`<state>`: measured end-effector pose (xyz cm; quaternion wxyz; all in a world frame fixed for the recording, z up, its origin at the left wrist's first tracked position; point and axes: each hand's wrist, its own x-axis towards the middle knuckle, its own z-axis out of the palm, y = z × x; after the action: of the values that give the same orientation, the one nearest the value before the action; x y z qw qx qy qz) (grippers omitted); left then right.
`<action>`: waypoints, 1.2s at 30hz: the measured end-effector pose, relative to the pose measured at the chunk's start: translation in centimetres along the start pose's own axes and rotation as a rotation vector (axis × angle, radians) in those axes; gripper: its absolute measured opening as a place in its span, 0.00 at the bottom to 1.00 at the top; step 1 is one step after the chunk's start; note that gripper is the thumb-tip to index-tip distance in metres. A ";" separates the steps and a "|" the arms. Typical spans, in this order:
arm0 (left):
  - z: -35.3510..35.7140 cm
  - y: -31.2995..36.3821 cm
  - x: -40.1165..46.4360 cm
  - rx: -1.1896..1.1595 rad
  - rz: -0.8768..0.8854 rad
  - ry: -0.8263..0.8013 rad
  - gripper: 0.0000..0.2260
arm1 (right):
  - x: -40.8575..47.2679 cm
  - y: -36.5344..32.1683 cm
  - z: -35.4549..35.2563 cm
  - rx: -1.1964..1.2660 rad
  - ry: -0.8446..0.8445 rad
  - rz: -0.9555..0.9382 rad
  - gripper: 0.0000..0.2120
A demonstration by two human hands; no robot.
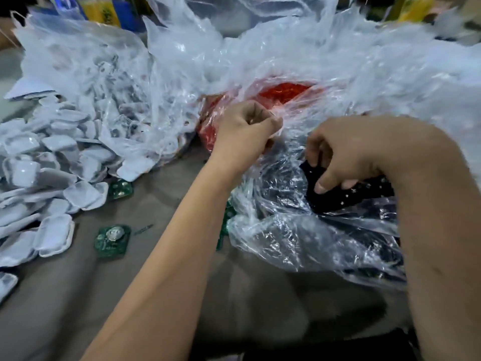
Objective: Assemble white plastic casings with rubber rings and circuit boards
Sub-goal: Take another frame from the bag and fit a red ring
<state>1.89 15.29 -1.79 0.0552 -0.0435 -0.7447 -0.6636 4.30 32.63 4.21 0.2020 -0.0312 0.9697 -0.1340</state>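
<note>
Many white plastic casings (54, 234) lie heaped at the left, some spilling from a clear bag (86, 82). Two green circuit boards (112, 239) (120, 188) lie on the grey table. My left hand (247, 131) pinches the rim of a clear plastic bag (294, 246) at the middle. My right hand (341, 162) reaches into that bag's mouth, its thumb and fingers curled on dark boards (346, 196) inside. Behind my left hand a bag holds red rubber rings (283, 92).
Crumpled clear plastic bags (390, 74) fill the back and right of the table. More green boards (226, 225) peek from under the middle bag. Yellow and blue items (104, 9) stand at the far edge. Grey table surface (166, 204) shows in front.
</note>
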 end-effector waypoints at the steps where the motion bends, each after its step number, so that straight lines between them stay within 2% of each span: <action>1: 0.3 0.0 -0.1 0.003 0.007 -0.013 0.09 | 0.2 0.0 0.1 -0.019 -0.003 -0.008 0.19; 2: 0.3 -0.1 -0.4 -0.020 0.013 -0.029 0.07 | 0.4 0.1 0.2 -0.044 -0.001 -0.025 0.18; 7: -1.1 -0.5 -0.6 -0.103 -0.026 -0.048 0.16 | 0.7 1.5 -0.4 0.035 0.091 -0.065 0.10; 14: -4.6 -2.2 -0.7 -0.182 -0.158 0.002 0.00 | 0.3 1.3 -1.8 0.102 0.163 -0.111 0.09; 16: -6.0 -2.5 -0.6 -0.218 -0.185 0.069 0.03 | 0.1 1.3 -2.4 0.111 0.231 -0.141 0.09; 19: -8.0 -2.7 -0.7 -0.231 -0.178 0.097 0.07 | -0.5 0.0 -3.1 0.204 0.408 -0.283 0.12; 22: -8.9 -3.1 -1.5 -0.160 -0.189 0.010 0.04 | 0.1 -4.0 -1.6 0.409 0.504 -0.549 0.08; 26: -10.0 -3.7 -2.2 -0.226 -0.190 -0.014 0.04 | 2.7 -9.3 3.0 0.632 0.407 -0.643 0.03; 28: -10.7 -3.8 -2.1 -0.310 -0.185 0.034 0.03 | 4.1 -9.9 5.1 0.735 0.359 -0.635 0.05; 32: -10.7 -3.3 -1.9 -0.466 -0.264 0.116 0.13 | 5.9 -8.9 7.6 1.064 0.267 -0.541 0.09; 36: -10.4 -3.0 -1.8 -0.523 -0.335 0.105 0.13 | 7.0 -8.6 8.0 1.322 0.266 -0.466 0.05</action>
<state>3.54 4.65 -3.83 -0.0296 0.1014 -0.5419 -0.8338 1.17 21.60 -3.17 0.0245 -0.0919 0.6698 -0.7364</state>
